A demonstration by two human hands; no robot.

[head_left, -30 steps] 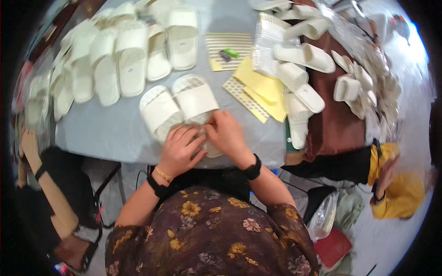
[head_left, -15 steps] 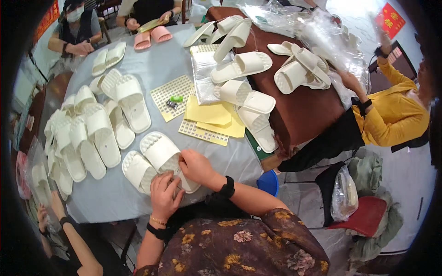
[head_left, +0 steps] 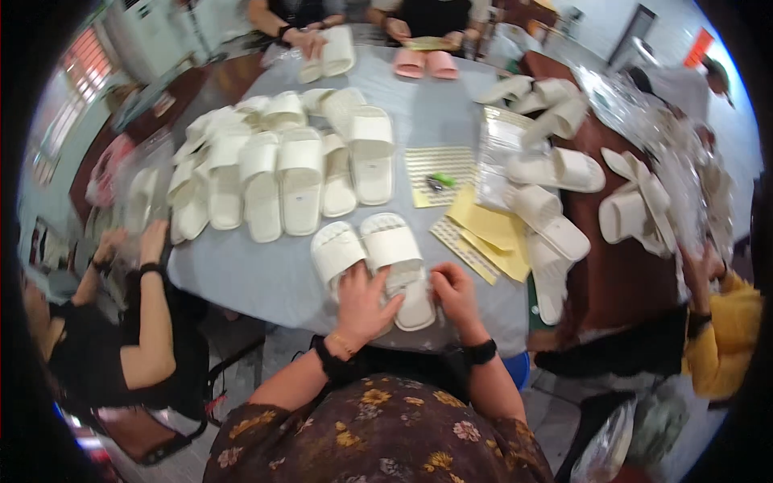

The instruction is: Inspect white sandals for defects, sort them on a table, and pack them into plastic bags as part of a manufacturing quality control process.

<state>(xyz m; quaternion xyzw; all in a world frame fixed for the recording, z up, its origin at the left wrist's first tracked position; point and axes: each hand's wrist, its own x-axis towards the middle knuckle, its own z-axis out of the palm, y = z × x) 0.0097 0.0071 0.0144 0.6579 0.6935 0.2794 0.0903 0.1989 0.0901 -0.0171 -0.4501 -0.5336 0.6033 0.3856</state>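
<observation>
- If the white pair on the gray table is the middle of the clock, a clear bag with a slipper inside is between 9 and 10 o'clock, by someone's hands.
- A big pile of white slippers sits between 10 and 11 o'clock.
- Just before 12 o'clock, far across, a person's hand touches two more white slippers. Before, that hand was away from them.
- The left hand is at 7 o'clock, fingers a bit apart, on the white pair near the straps. It was on the pair before, too.
- Pink slippers are just past 12 o'clock.
- The right hand is at 4 o'clock, curled, just beside the right slipper. Before, it covered part of that slipper. I cannot tell if its fingers pinch anything.
- Yellow papers lie between 2 and 3 o'clock.
- Loose white slippers are at 2 o'clock.
- A yellow sleeve is just past 3 o'clock.
</observation>
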